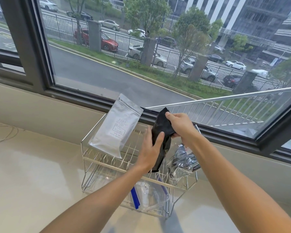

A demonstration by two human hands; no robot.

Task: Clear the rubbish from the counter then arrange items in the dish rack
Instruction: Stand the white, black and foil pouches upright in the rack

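Shiny metal wire dish rack [91,158], matt silver foil pouch [114,128] (smooth), crinkled glossy black pouch [163,125].

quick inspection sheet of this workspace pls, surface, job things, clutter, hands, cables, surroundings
surface: pale glossy counter, bare around the rack
job's things: wire dish rack with silver pouch leaning in its top tier; black pouch held above the rack; clear container with blue strip in the lower tier
clutter: crumpled shiny wrapper at the rack's right end
hands: left hand and right hand both grip the black pouch
cables: thin pale cord on the counter, far left
surroundings: large window onto a street with parked cars
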